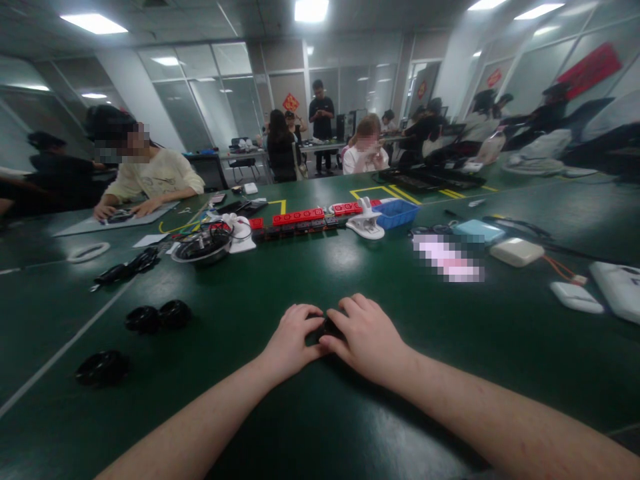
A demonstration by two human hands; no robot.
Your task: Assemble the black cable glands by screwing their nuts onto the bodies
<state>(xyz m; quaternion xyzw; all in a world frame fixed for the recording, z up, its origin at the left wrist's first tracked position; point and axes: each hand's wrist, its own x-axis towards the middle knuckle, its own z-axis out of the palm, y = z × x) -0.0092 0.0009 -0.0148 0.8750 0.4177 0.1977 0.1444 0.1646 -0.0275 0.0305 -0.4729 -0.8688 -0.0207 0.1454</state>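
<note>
Green table (310, 433) fills most of the view & runs off both sides. Person in the cream top (163, 175) is across it, well L of the blue basket (397, 215) (my landmark, everything's relative to that). Wearer's L forearm (210, 427) and R forearm (500, 413) are nearer than the basket, both cut off by the frame. Row of red-and-black blocks (299, 216) is just L of the basket; a white clip (367, 223) hides its R end, so can't see exactly where it stops.

L hand (295, 333) & R hand (367, 333) are nearer than the basket, slightly L of it. Both half closed, fingers curled, thumbs & fingertips pinching the same small black part (329, 327). Metal bowl (200, 257) is farther L of the basket, black stuff inside too tangled to make out tbh. Shiny black coils (175, 314) are L & nearer, detail lost in glare.

Black part's btwn the hands, nearer than the basket & a bit L, mostly covered by fingers. Visible bit runs roughly L-R, hand to hand; true long axis & which end's the front, can't tell.
</note>
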